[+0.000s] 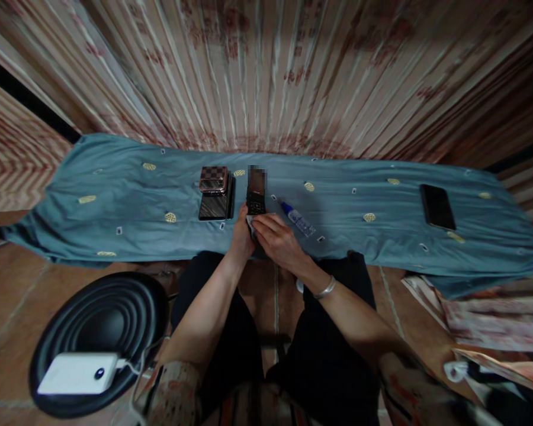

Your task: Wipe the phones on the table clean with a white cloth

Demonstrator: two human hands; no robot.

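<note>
A dark flip phone (256,195), unfolded, stands out from my hands over the near middle of the cloth; its upper part is pixelated. My left hand (243,234) is wrapped round its lower left side. Over the keypad end, my right hand (279,238) presses a small white cloth or tissue (250,222) against the phone, most of it hidden under the fingers. Just right of the phone lies a clear bottle with a blue cap (298,219). To the left, a checkered box-like case (214,179) rests on dark flat devices (214,205).
A teal patterned cloth (128,207) covers the long narrow table. Toward its right end lies a black smartphone (437,206). A white power bank (77,373) with a cable sits on a round black stool (102,316) at lower left. Pleated curtains (266,77) hang behind the table.
</note>
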